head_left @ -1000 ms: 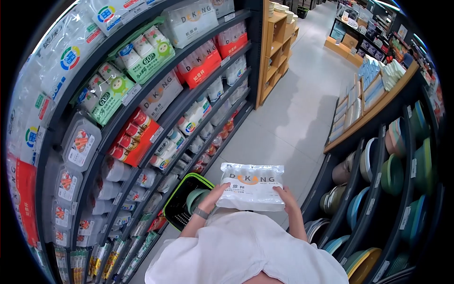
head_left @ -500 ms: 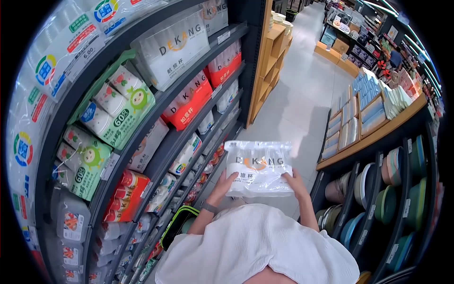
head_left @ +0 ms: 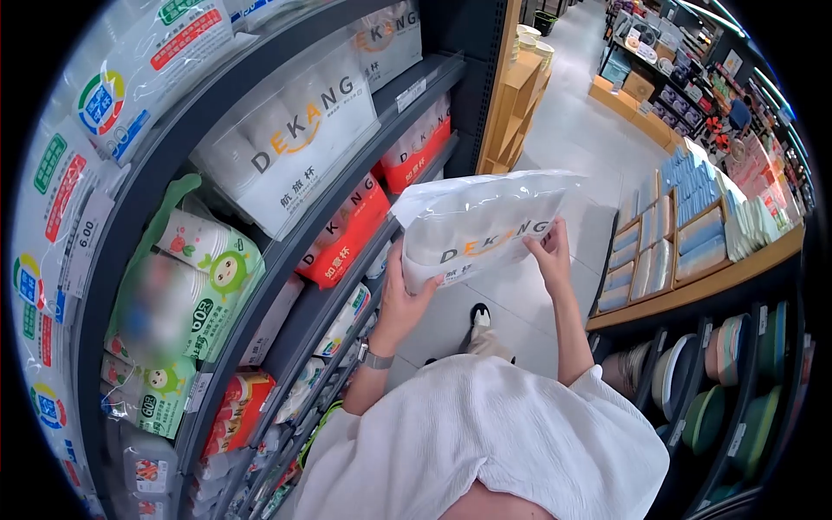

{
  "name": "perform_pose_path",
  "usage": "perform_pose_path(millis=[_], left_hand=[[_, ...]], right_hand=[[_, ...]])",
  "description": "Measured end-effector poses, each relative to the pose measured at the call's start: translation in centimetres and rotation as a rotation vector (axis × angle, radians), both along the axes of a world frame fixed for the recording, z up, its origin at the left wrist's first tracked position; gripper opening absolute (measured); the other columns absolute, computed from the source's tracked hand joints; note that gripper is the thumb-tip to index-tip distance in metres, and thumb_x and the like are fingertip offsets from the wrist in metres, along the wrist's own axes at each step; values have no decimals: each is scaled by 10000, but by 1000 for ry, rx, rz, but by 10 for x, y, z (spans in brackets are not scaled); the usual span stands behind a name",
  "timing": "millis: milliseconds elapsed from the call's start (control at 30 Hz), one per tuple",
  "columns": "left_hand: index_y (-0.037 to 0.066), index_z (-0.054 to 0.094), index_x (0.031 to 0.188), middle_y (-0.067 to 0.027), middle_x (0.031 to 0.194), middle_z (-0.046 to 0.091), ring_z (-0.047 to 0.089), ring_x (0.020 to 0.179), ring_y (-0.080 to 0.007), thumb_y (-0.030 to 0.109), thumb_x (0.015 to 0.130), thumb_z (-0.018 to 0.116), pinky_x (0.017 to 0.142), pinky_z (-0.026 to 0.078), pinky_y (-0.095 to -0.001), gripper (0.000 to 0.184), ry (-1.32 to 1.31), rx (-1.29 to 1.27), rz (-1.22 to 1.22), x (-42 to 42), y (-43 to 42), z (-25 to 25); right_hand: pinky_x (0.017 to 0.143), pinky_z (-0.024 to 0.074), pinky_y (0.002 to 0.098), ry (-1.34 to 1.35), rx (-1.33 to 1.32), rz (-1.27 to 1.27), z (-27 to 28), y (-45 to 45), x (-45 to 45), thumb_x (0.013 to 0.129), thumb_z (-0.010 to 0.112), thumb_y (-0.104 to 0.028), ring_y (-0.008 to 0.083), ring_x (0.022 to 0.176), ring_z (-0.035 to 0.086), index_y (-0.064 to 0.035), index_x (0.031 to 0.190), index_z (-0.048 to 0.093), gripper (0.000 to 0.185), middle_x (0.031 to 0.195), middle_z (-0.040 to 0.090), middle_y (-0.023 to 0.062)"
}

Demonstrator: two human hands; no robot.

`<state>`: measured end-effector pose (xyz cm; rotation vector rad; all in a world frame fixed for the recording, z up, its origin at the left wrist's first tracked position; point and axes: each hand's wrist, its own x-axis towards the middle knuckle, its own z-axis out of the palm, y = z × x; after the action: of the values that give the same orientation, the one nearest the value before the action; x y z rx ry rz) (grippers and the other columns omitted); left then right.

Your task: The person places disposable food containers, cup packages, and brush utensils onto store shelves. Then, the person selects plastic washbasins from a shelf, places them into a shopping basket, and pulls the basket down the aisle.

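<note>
Both my hands hold up a clear-and-white plastic pack of disposable cups (head_left: 481, 221) printed DEKANG. It is tilted, its right side higher and its top edge leaning away from me. My left hand (head_left: 406, 299) grips the lower left corner, thumb across the front. On the right edge, my right hand (head_left: 549, 256) pinches the film near the last letters of the print. Left of the pack, larger matching DEKANG packs (head_left: 286, 143) stand on the shelf, with red cup packs (head_left: 342, 232) one level below.
Green-and-white cup packs (head_left: 212, 269) and a price tag (head_left: 85, 243) are on the left shelving. A wooden rack (head_left: 520, 95) stands ahead beside the tiled aisle floor (head_left: 576, 121). To my right, a shelf holds folded blue items (head_left: 693, 195) above several bowls (head_left: 705, 420).
The cup pack has risen in view and gone from level to tilted, still in both hands. My left hand is higher, and the left shelf looks closer. A shoe now shows below.
</note>
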<state>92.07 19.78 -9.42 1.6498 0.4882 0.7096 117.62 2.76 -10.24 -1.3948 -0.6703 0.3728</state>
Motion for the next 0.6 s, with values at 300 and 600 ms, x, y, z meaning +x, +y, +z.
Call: perform_pose_path(millis=[300, 600], left_hand=[[-15, 224, 1483, -210, 1444, 391, 457, 1308, -272, -50, 846, 737, 1077, 400, -377, 818, -423, 428, 407, 116, 45, 66], [-8, 312, 1398, -187, 1368, 448, 466, 1273, -260, -42, 859, 727, 1105, 335, -370, 681, -312, 716, 730, 230, 124, 138]], right_hand=[[1090, 360, 340, -111, 303, 218, 93, 130, 129, 871, 675, 30, 224, 1266, 489, 43, 1450, 302, 688, 1357, 514, 144], [1094, 343, 353, -258, 615, 440, 171, 260, 247, 851, 713, 35, 208, 1246, 497, 6, 1313, 428, 543, 1302, 552, 109]])
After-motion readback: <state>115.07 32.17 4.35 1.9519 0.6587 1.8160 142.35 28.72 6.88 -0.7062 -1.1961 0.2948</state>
